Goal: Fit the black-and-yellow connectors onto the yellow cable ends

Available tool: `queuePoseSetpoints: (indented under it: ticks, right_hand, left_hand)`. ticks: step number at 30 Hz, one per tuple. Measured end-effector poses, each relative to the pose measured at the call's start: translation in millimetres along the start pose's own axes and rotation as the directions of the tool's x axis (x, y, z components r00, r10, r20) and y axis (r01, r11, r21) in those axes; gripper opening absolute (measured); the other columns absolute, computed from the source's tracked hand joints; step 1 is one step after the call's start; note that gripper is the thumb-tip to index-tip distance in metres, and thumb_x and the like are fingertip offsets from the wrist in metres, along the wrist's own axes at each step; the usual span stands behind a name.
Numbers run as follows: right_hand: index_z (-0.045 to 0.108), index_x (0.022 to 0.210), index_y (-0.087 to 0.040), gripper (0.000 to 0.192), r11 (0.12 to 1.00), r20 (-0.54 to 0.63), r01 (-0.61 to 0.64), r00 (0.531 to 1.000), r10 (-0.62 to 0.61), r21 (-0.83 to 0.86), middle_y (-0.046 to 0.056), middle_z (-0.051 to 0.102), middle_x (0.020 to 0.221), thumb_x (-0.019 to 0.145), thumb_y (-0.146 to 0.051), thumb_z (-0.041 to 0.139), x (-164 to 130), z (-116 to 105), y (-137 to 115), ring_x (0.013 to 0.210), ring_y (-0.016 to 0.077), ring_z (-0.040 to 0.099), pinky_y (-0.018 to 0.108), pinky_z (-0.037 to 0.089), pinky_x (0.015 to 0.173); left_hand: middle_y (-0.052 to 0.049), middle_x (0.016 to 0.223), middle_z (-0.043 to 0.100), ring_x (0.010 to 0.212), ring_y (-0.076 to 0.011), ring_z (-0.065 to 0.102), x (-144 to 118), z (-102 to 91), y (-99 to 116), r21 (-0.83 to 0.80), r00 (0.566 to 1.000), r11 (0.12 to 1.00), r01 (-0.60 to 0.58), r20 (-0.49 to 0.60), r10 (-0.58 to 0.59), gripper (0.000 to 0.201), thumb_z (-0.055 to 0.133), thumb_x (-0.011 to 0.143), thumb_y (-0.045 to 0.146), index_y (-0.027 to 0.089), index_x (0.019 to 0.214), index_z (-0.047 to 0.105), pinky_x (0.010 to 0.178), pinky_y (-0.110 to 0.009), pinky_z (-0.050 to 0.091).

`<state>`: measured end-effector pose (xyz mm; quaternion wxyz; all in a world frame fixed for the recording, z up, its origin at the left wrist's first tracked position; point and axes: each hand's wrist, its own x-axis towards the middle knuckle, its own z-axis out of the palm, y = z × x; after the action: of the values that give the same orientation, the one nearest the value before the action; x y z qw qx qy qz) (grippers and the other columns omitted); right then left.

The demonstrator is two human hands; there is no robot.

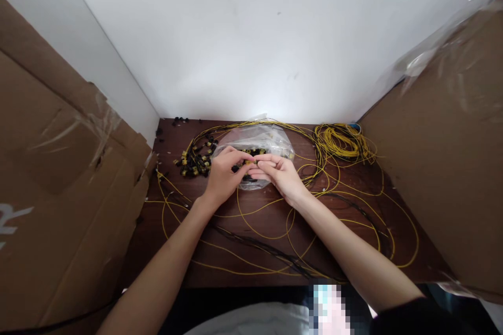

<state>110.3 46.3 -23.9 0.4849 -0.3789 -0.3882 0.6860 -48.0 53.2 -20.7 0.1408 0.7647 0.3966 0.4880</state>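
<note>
At centre frame, over the dark wooden bench [255, 251], both hands meet fingertip to fingertip. Left hand [225, 174] and right hand [277, 174] are each closed in a pinch on a small yellow-and-black connector [248, 163], held between them just above a clear plastic bag [257, 142]. The bag lies on the bench directly behind the hands and holds more connectors of the same kind; its near edge is hidden by the fingers. Left of the bag, touching it or nearly so, sits a loose pile of black-and-yellow connectors [195, 159] with cable ends running out of it. Thin yellow cables [251, 227] loop across the bench in front of the hands and under both forearms, mixed with a few black cables [271, 254]. A tighter coil of yellow cable [341, 142] lies at upper right of the bench, near the wall. A few small black parts [179, 121] rest at the bench's far left corner. Cardboard sheets stand at both sides: one at left of frame [58, 178], one at right [448, 167], the latter with clear film at its top. White wall [251, 36] fills the upper frame.
</note>
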Motion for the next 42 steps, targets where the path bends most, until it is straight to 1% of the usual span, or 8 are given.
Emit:
queuePoseSetpoints:
  ticks: [4, 9, 18, 22, 27, 33, 37, 42]
  right_hand:
    - [0.066, 0.084, -0.013, 0.030, 1.000, -0.041, 0.023, 0.999, -0.023, 0.001, 0.007, 0.073, 0.074, 0.061, -0.029, 0.078, 1.5, -1.6, -0.1, 0.067, 0.0174, 0.070, 0.029, 0.058, 0.070]
    - [0.066, 0.077, -0.013, 0.030, 0.995, -0.128, 0.098, 0.987, -0.096, 0.010, 0.007, 0.073, 0.075, 0.057, -0.028, 0.080, 5.4, -5.0, -0.5, 0.066, 0.0159, 0.070, 0.025, 0.058, 0.066]
    - [0.068, 0.073, -0.015, 0.024, 0.990, -0.168, 0.141, 0.976, -0.142, -0.019, 0.005, 0.072, 0.078, 0.056, -0.027, 0.080, 6.0, -6.4, -1.6, 0.068, 0.0126, 0.067, 0.025, 0.054, 0.069]
    - [0.069, 0.070, -0.015, 0.021, 0.983, -0.157, 0.162, 0.972, -0.175, -0.090, 0.001, 0.069, 0.071, 0.055, -0.024, 0.080, 5.9, -6.3, -1.1, 0.064, 0.0101, 0.063, 0.023, 0.050, 0.066]
    - [0.069, 0.067, -0.016, 0.021, 0.967, -0.160, 0.178, 0.965, -0.208, -0.185, -0.002, 0.065, 0.061, 0.052, -0.025, 0.082, 3.0, -3.1, -3.9, 0.055, 0.0080, 0.056, 0.022, 0.045, 0.059]
    - [0.070, 0.071, -0.018, 0.022, 0.967, -0.137, 0.182, 0.969, -0.207, -0.179, -0.001, 0.068, 0.063, 0.054, -0.027, 0.080, 2.1, -1.5, -3.9, 0.058, 0.0107, 0.060, 0.026, 0.049, 0.063]
    - [0.071, 0.074, -0.018, 0.021, 0.970, -0.145, 0.192, 0.966, -0.214, -0.150, 0.000, 0.071, 0.067, 0.057, -0.028, 0.079, 2.0, -1.0, -3.8, 0.063, 0.0136, 0.066, 0.029, 0.053, 0.071]
    - [0.072, 0.074, -0.017, 0.024, 0.972, -0.153, 0.196, 0.965, -0.214, -0.126, 0.002, 0.072, 0.069, 0.056, -0.030, 0.080, 1.1, 0.6, -5.3, 0.064, 0.0153, 0.068, 0.032, 0.055, 0.074]
  left_hand:
    - [-0.004, 0.075, 0.066, 0.071, -0.0146, 0.056, 0.4, 0.3, 0.2, -0.008, 1.000, 1.000, 0.022, -0.017, -0.022, 0.007, 0.064, 0.077, 0.016, 0.016, 0.082, 0.069, 0.063, -0.026, 0.045]
    - [-0.003, 0.069, 0.062, 0.065, -0.0130, 0.053, 0.8, -0.3, 0.1, 0.036, 0.993, 0.993, 0.115, -0.046, -0.113, 0.006, 0.066, 0.075, 0.016, 0.016, 0.080, 0.070, 0.060, -0.025, 0.043]
    - [0.000, 0.067, 0.059, 0.057, -0.0105, 0.046, 0.1, 0.6, -3.5, 0.104, 0.991, 0.986, 0.127, 0.031, -0.131, 0.007, 0.064, 0.077, 0.019, 0.016, 0.083, 0.068, 0.057, -0.024, 0.037]
    - [0.002, 0.060, 0.051, 0.053, -0.0091, 0.043, -0.3, 1.2, -3.1, 0.058, 0.988, 0.988, 0.141, 0.058, -0.145, 0.008, 0.064, 0.077, 0.021, 0.017, 0.082, 0.069, 0.054, -0.023, 0.034]
    - [0.000, 0.068, 0.057, 0.052, -0.0072, 0.042, -0.9, 2.6, -2.8, -0.095, 0.977, 0.974, 0.205, 0.087, -0.197, 0.010, 0.067, 0.075, 0.024, 0.017, 0.081, 0.070, 0.051, -0.021, 0.035]
    - [-0.005, 0.084, 0.062, 0.068, -0.0115, 0.057, -1.7, 4.7, -2.0, -0.372, 0.939, 0.863, 0.343, 0.162, -0.303, 0.019, 0.068, 0.072, 0.023, 0.015, 0.089, 0.070, 0.060, -0.023, 0.051]
    - [-0.007, 0.092, 0.064, 0.079, -0.0144, 0.061, -1.3, 4.1, 0.3, -0.373, 0.933, 0.856, 0.357, 0.183, -0.310, 0.022, 0.064, 0.075, 0.022, 0.015, 0.094, 0.070, 0.070, -0.027, 0.056]
    - [-0.008, 0.095, 0.065, 0.084, -0.0158, 0.062, -1.2, 3.8, -0.9, -0.336, 0.928, 0.868, 0.366, 0.198, -0.315, 0.022, 0.062, 0.076, 0.023, 0.015, 0.095, 0.070, 0.070, -0.027, 0.056]
